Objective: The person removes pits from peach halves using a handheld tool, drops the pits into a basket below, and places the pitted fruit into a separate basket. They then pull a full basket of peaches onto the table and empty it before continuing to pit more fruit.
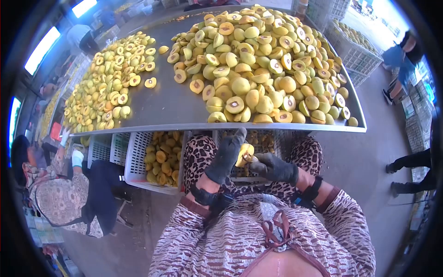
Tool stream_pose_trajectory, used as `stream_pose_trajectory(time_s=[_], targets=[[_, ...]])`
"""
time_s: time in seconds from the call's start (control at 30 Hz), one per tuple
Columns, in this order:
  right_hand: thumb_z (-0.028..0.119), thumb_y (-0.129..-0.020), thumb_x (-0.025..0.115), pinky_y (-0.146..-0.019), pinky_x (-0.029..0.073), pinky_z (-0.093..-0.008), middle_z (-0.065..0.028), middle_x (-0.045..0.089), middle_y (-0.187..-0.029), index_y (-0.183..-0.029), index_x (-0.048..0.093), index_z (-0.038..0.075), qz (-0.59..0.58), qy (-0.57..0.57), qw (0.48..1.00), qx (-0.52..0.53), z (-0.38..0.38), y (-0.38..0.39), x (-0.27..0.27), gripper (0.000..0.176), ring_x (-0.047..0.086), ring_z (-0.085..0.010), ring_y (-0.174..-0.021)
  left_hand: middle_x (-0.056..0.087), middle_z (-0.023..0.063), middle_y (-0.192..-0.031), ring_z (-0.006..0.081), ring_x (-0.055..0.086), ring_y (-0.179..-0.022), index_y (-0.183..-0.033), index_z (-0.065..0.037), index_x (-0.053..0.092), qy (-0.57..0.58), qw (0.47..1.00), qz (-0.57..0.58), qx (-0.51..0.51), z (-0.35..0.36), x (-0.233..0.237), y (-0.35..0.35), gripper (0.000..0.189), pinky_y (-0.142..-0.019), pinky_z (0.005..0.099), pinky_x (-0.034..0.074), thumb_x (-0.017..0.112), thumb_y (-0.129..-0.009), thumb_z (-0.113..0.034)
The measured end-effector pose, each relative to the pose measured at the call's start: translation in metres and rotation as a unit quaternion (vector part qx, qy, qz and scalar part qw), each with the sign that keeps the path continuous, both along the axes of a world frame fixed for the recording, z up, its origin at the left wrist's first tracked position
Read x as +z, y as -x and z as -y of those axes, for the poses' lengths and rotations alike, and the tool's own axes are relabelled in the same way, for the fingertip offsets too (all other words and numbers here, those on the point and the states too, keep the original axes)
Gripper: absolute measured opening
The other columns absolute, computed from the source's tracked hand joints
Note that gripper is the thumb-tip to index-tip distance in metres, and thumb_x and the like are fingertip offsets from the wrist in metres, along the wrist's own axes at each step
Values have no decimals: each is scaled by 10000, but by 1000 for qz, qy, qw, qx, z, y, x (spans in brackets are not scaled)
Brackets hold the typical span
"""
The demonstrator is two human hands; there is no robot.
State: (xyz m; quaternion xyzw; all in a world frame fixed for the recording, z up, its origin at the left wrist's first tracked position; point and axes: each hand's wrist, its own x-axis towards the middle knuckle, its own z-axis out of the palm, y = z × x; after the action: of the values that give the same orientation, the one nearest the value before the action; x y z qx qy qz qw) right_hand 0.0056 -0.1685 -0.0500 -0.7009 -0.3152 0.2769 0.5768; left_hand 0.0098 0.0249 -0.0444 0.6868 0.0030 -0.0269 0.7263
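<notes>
My left hand (pixel 226 157), in a dark grey glove, holds a halved yellow peach (pixel 242 156) over my lap, below the table's near edge. Its cut face shows an opening at the centre. My right hand (pixel 275 167), in a matching glove, is closed at the fruit's right edge. Something small and pale shows at its fingertips, too small to name. On the metal table (pixel 161 99) beyond my hands lies a large heap of halved peaches (pixel 258 64), many with brown centres. A crate with dark scraps (pixel 263 141) stands beneath my hands, partly hidden.
A white crate (pixel 131 166) of peach halves stands left of my knees. A second heap (pixel 108 83) covers the table's left side. A co-worker (pixel 62 194) in white gloves sits at left. Stacked crates (pixel 357 55) stand at the back right; people stand at the right.
</notes>
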Motion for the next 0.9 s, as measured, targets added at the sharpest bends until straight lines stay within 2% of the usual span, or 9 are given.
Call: stream_pose_trajectory(time_s=[0.17, 0.27, 0.37, 0.43, 0.53, 0.57, 0.63, 0.83, 0.9], targets=[[386, -1013, 506, -540, 403, -249, 51, 549, -740, -1070, 598, 27, -198, -4, 980, 13, -9, 2, 14, 375, 504, -82, -614, 608, -5, -699, 68, 561, -688, -834, -1, 684, -34, 999, -7, -31, -12, 6, -5, 560, -628, 246, 445, 504, -1001, -504], [382, -1003, 521, -453, 279, -188, 75, 430, -675, -1056, 572, 96, -306, -204, 926, -86, -25, 2, 22, 295, 364, -21, -530, 617, 75, -1094, 138, 587, -1003, -1213, 20, 555, 194, 980, 5, -40, -10, 58, 18, 526, -883, 265, 480, 447, -1030, -462], [389, -1003, 518, -448, 266, -186, 71, 427, -680, -1038, 568, 103, -324, -231, 915, -74, -36, 3, 48, 292, 349, -21, -525, 598, 103, -1177, 179, 593, -1047, -1210, 30, 555, -7, 975, 200, 100, 1, 53, 18, 557, -912, 311, 492, 389, -1040, -473], [381, -1001, 525, -501, 341, -200, 43, 500, -737, -1075, 576, 74, -313, -268, 911, -21, -43, -2, 36, 320, 432, -52, -571, 594, 109, -1165, 187, 592, -1034, -1182, 40, 561, 5, 961, 238, 139, 6, 52, 12, 522, -890, 313, 503, 361, -1055, -425], [328, -994, 534, -725, 481, -324, -77, 639, -932, -1204, 561, -8, 46, -178, 980, -78, -51, -13, 26, 396, 620, -209, -813, 640, 127, -1069, 202, 622, -990, -1112, 34, 592, 66, 945, 259, 186, 21, 82, 16, 395, -900, 334, 503, 371, -1068, -290], [328, -994, 534, -725, 481, -324, -77, 639, -932, -1204, 561, -8, 45, -176, 980, -78, -51, -17, 26, 396, 620, -209, -813, 640, 127, -1069, 202, 622, -990, -1112, 34, 592, 68, 945, 258, 187, 22, 83, 14, 395, -900, 334, 503, 371, -1068, -290], [272, -990, 527, -765, 496, -360, -135, 655, -960, -1223, 556, -5, 243, -201, 939, -138, -53, -23, 29, 363, 651, -269, -853, 660, 123, -997, 198, 657, -892, -1055, 25, 598, 204, 953, 184, 131, 25, 85, 8, 375, -826, 333, 539, 393, -1064, -289], [257, -972, 533, -817, 503, -394, -195, 672, -1013, -1248, 537, -17, 269, -179, 926, -198, -48, -27, 16, 389, 667, -372, -934, 677, 94, -829, 179, 661, -758, -898, 29, 641, 211, 953, 202, 83, 31, 85, -12, 412, -729, 306, 546, 438, -1054, -294], [279, -974, 533, -776, 507, -399, -196, 674, -965, -1235, 541, -19, 292, -129, 928, -194, -39, -29, 12, 396, 664, -397, -917, 683, 120, -861, 207, 677, -792, -927, 23, 620, 58, 969, 230, 66, 33, 82, -14, 454, -742, 329, 558, 407, -1059, -356]])
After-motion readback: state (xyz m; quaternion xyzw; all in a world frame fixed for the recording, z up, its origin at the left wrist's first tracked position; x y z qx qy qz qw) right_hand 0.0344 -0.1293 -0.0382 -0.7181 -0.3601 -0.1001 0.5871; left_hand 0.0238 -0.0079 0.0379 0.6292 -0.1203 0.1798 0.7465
